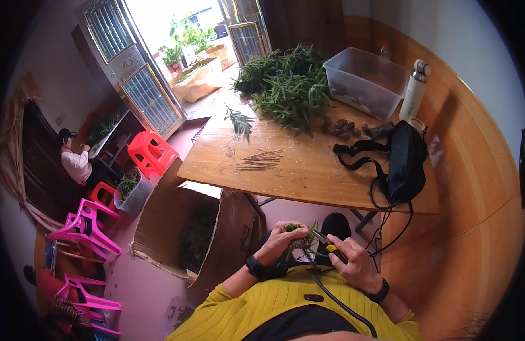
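Observation:
Over my lap, my left hand pinches a green artificial-looking sprig, with a brownish clump at its base close to my fingers. My right hand is closed around pliers with yellow and black handles. Their metal jaws point left and meet the sprig near my left fingers; whether they grip a stem is too small to tell. Beyond my hands, the wooden table carries a large heap of green sprigs, one separate sprig, thin brown sticks and brown cone-like pieces.
A clear plastic bin, a white bottle and a black bag with dangling cords stand at the table's right. Left of my legs is an open cardboard box. Red stools and pink chairs stand farther left, near a seated person.

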The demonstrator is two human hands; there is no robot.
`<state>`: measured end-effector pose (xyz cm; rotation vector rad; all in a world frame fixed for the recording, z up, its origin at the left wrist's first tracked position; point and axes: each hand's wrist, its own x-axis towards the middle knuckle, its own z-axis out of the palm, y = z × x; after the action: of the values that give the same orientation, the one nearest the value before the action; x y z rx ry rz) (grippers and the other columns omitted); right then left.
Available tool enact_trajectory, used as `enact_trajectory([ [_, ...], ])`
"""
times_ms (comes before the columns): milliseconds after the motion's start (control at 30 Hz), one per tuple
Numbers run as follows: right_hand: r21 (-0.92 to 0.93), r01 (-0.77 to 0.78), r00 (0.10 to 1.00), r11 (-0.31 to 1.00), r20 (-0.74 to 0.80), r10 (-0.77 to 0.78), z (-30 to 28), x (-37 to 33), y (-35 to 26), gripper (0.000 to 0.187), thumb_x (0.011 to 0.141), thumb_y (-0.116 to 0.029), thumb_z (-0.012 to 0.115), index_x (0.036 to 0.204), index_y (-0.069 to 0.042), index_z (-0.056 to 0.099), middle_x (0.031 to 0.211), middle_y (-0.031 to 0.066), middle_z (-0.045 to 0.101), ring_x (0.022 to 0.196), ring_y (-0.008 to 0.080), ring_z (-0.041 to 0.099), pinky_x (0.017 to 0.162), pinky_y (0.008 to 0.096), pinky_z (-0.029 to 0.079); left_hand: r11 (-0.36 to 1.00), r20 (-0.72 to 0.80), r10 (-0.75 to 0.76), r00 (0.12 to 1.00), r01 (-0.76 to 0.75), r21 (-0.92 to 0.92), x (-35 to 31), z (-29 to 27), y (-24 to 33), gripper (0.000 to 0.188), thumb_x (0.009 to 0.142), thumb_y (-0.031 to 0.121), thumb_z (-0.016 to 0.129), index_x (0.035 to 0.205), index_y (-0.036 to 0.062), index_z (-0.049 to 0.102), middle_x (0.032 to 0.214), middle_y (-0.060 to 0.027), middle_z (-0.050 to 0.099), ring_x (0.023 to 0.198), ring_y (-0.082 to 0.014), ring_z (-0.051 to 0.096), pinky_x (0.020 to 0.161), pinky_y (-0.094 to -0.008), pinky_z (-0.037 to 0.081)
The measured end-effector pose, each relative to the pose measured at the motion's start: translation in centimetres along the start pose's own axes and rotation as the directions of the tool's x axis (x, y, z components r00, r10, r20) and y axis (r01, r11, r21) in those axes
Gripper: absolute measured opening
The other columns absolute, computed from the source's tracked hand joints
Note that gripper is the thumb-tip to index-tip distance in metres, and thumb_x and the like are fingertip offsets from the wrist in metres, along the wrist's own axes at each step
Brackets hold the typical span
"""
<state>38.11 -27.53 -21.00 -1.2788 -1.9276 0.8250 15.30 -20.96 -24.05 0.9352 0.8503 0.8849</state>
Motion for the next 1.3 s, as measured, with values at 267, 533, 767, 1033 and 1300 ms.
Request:
enact_trajectory([
  [267,-0.067,-0.002,1.0,0.998,-0.009,0.002,0.0,0.0,0.5,0.044,0.081,-0.014,0.064,0.124,-0.006,0.059,0.081,0.0169,0.058,0.073,0.0302,0.058,0.067,0.036,0.048,0.983,0.069,0.06,0.996,-0.071,0.17,0.4,-0.4,-0.2,0.011,0.088,0.012,0.068,0.087,0.0006,0.066,0.073,0.0032,0.062,0.063,-0.0034,0.054,0.057,-0.0184,0.043],
  [533,-0.019,-0.051,0.999,0.999,0.005,0.051,0.9,-1.4,1.3,0.045,0.08,-0.014,0.064,0.124,-0.005,0.059,0.083,0.0178,0.059,0.074,0.03,0.058,0.068,0.0365,0.048,0.819,0.085,0.124,0.989,-0.15,0.553,-1.0,0.1,-0.4,0.01,0.087,0.011,0.067,0.091,0.0015,0.065,0.075,0.0027,0.062,0.066,-0.0053,0.055,0.059,-0.0209,0.045],
  [767,0.011,-0.031,0.999,0.999,-0.029,0.031,0.2,-0.1,0.8,0.042,0.082,-0.009,0.061,0.123,-0.003,0.058,0.083,0.0165,0.055,0.077,0.0281,0.056,0.072,0.0349,0.045,0.972,0.009,0.114,0.993,-0.114,0.204,-0.5,-0.2,0.5,0.012,0.084,0.007,0.063,0.094,0.001,0.066,0.08,-0.0002,0.063,0.071,-0.0075,0.058,0.065,-0.0219,0.048],
  [1033,0.054,-0.026,0.999,0.998,-0.019,0.027,-0.7,1.2,0.7,0.048,0.079,-0.004,0.063,0.126,-0.004,0.057,0.086,0.0117,0.056,0.077,0.0243,0.054,0.07,0.0314,0.046,0.977,-0.058,0.202,0.978,-0.197,0.087,1.2,0.2,0.8,0.012,0.084,0.001,0.067,0.096,-0.0015,0.067,0.081,-0.0014,0.066,0.072,-0.0059,0.06,0.066,-0.0202,0.049],
  [1300,-0.138,0.131,0.991,0.982,-0.022,-0.135,-0.1,0.8,1.2,0.051,0.076,0.0,0.064,0.126,-0.004,0.057,0.091,0.0124,0.058,0.079,0.0246,0.056,0.071,0.0312,0.046,0.955,-0.073,0.277,0.958,-0.265,0.132,-0.1,0.1,-0.2,0.014,0.083,-0.001,0.069,0.097,-0.0014,0.067,0.083,-0.0016,0.067,0.072,-0.0052,0.06,0.065,-0.0187,0.049],
])
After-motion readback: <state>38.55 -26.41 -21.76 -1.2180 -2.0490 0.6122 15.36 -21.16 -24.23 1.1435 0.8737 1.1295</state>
